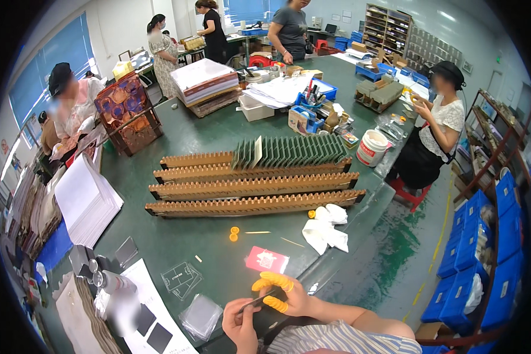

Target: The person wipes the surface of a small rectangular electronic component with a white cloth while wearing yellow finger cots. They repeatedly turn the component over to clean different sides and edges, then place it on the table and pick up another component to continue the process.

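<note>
Worktable (177,141), green, w/ slotted racks (251,189)

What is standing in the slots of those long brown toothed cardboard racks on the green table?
Thin dark green cards stand upright in the rearmost toothed cardboard rack; the other rows look empty. The cards' lower edges are hidden.

Red square packet (266,259) (white label) on green table (177,236).

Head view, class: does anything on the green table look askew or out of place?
Yes. In the row of dark green cards standing in the notched cardboard racks, one pale card tilts against the others. Two yellow finger cots lie loose near thin sticks.
</note>
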Demonstrator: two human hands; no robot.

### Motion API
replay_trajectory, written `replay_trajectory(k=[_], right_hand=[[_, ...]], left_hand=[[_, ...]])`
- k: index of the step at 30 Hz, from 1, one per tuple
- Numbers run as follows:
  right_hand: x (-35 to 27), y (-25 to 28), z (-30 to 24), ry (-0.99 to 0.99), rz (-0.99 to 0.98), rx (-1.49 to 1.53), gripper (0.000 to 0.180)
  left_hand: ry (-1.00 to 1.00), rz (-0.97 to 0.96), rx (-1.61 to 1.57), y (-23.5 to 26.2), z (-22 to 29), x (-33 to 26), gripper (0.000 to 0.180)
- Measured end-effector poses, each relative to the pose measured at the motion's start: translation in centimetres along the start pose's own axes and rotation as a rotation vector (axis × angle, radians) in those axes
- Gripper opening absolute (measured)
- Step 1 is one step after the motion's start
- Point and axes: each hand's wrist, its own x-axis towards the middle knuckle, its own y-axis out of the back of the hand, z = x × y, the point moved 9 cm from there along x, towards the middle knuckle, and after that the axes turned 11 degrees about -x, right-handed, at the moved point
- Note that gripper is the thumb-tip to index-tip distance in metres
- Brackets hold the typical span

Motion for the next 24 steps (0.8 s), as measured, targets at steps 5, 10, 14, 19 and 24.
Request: replay_trajectory(k=[5,10,14,19,24], right_hand=[[0.2,-0.1,-0.3,-0.007,-0.003,0.017,0.048],[-0.3,0.4,1.5,-0.130,0.089,0.004,0.040],[-1.7,-0.2,1.2,-0.135,0.140,0.120,0.052],[-1.8,-0.8,-0.2,-0.086,0.124,0.086,0.065],[-1.4,-1.4,-0.9,-0.075,0.098,0.089,0.067]], left_hand=[[0.028,0.048,-0.109,0.8,-0.3,0.0,0.007],[0.081,-0.013,0.022,1.3,-1.0,0.4,0.008],[0.073,0.020,-0.101,2.7,-1.2,-0.1,0.009],[0.079,-0.033,-0.119,2.7,-1.1,-0.5,0.014],[0.082,-0.020,-0.144,2.6,-1.2,-0.5,0.016]])
